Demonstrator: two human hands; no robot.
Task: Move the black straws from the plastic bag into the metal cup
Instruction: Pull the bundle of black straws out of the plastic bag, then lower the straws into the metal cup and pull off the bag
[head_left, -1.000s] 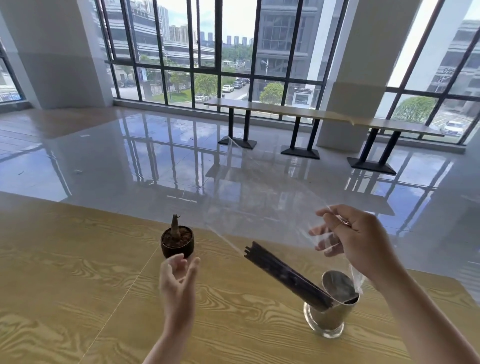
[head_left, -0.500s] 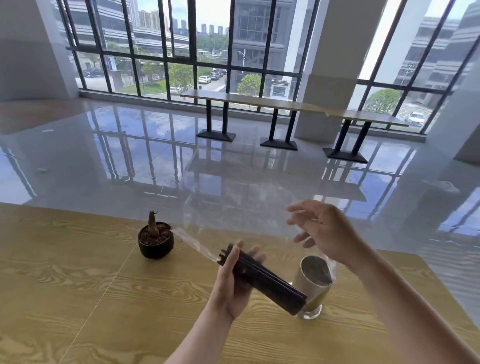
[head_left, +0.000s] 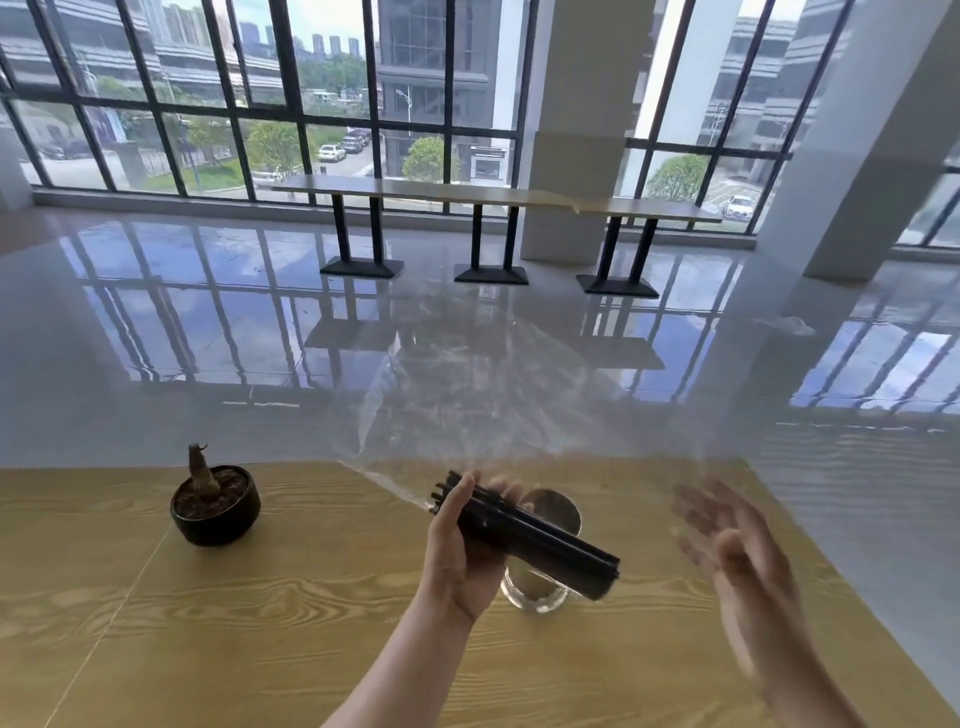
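1. One bundle of black straws lies slanted in your left hand. Its fingers curl round the upper end, and the lower end hangs free, down and to the right of them, outside the cup.
2. Just behind the bundle, beyond your left fingers, the metal cup stands on the counter. The straws cross in front of its mouth.
3. Your right hand is blurred, spread open and holding nothing, well to the right of the left fingers.
4. Above both sets of fingers the clear plastic bag billows, and a thin tail of it runs to the straw tips beside your left thumb. I cannot tell whether any film wraps the bundle.
5. Risk: you grip one end only, so if your fingers ease while you tilt the bundle upright, single straws could slide out and scatter on the counter.
6. Risk: if the free end catches the rim instead of the mouth, the cup could tip.
7. Risk: any film clinging to the tips could be dragged into the cup.
8. Far left of your fingers, the potted plant is out of the way.
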